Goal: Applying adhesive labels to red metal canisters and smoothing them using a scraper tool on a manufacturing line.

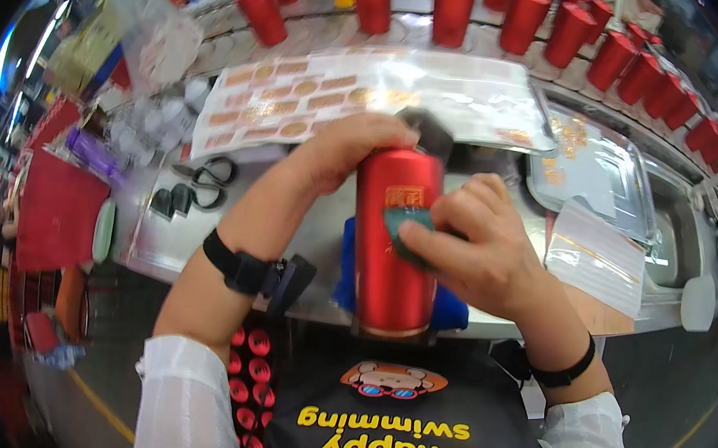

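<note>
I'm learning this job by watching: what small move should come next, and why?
Probably a short, careful rub of the small green piece along the red canister, just below the gold marking. The right hand holds the piece against that spot, and the left hand is at the canister's far end, where it could steady it.

Rows of red canisters and a decal sheet suggest a workshop.

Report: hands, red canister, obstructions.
Left hand at far end of red canister. Right hand holding green pad against its side. Hand and pad hiding part of canister.
</note>
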The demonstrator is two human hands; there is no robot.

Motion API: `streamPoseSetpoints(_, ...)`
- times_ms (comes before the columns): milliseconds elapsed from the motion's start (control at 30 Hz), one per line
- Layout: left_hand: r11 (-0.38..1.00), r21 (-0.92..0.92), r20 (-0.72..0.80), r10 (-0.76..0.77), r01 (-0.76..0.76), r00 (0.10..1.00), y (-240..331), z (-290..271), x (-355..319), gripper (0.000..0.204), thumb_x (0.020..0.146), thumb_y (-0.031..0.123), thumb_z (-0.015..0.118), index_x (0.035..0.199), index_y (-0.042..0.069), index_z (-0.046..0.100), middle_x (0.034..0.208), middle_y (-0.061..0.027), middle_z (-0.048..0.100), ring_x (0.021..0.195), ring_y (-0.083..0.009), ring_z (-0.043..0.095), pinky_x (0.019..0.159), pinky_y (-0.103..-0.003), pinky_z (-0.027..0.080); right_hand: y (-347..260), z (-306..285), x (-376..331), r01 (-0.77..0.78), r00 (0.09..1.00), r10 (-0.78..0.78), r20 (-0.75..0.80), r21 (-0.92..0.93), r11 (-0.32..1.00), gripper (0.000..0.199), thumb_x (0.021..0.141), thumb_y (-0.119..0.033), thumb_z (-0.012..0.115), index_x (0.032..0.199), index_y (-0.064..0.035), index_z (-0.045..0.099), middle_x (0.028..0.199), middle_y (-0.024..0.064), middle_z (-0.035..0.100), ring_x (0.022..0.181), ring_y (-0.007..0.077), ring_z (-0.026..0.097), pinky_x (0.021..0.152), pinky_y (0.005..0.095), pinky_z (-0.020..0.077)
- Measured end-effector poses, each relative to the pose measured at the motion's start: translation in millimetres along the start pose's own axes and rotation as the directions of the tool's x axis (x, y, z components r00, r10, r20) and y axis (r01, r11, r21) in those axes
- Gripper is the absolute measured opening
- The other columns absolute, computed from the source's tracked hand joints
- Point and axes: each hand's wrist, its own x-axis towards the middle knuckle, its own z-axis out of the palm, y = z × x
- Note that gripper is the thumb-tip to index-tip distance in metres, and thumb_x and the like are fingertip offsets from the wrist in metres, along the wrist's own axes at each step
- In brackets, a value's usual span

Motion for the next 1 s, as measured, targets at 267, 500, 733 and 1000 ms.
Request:
streamPoseSetpoints(267, 0.846, 0.352, -0.162, 0.477, -0.401, 0.864, 36, 28, -105, 0.027, 0.09, 0.026, 0.068, 0.101, 0.002, 0.07, 0.091, -0.002, 0.067, 0.078, -0.0067, 0.06, 0.075, -0.02, 0.046, -17, -40, -18, -0.169, 0.97, 0.215, -0.114, 0.322, 0.932, 0.03, 0.073, -0.003, 0.072, 0.101, 0.0037, 0.065, 0.088, 0.014, 0.062, 0.084, 0.0219, 0.057, 0.081, 0.0357, 0.045)
streamPoseSetpoints(500, 0.571, 0.731, -0.572, 0.811, -0.374, 0.119, -11, 85, -299, 0.036, 0.099, 0.013, 0.039, 0.127, -0.007, 0.051, 0.12, -0.0292, 0.059, 0.108, -0.0405, 0.062, 0.089, -0.05, 0.056, 8, -29, -24, -0.051, 0.99, 0.121, -0.073, 0.614, 0.787, 0.033, 0.093, -0.018, 0.06, 0.114, 0.0076, 0.058, 0.107, 0.0236, 0.061, 0.1, 0.0303, 0.059, 0.098, 0.0471, 0.0453)
streamPoseSetpoints(733, 0.668, 0.701, -0.702, 0.708, 0.249, 0.077, -35, 38, -396, 0.014, 0.088, 0.01, 0.066, 0.096, -0.001, 0.066, 0.098, -0.0044, 0.064, 0.074, -0.0141, 0.055, 0.065, -0.026, 0.045, -14, 10, -9, -0.155, 0.982, 0.185, 0.04, 0.732, 0.663, 0.031, 0.093, -0.007, 0.059, 0.12, 0.008, 0.057, 0.119, 0.0204, 0.059, 0.108, 0.026, 0.059, 0.097, 0.0391, 0.048)
streamPoseSetpoints(1000, 0.307, 0.645, -0.674, 0.661, 0.7, 0.331, -227, -60, -397, 0.023, 0.081, 0.024, 0.074, 0.089, 0.006, 0.063, 0.084, -0.0151, 0.059, 0.074, -0.0336, 0.059, 0.065, -0.04, 0.049, -45, 37, 9, -0.325, 0.945, 0.263, 0.195, 0.456, 0.829, 0.024, 0.092, -0.005, 0.062, 0.113, 0.0055, 0.057, 0.107, 0.0096, 0.057, 0.094, 0.0148, 0.054, 0.084, 0.0265, 0.045)
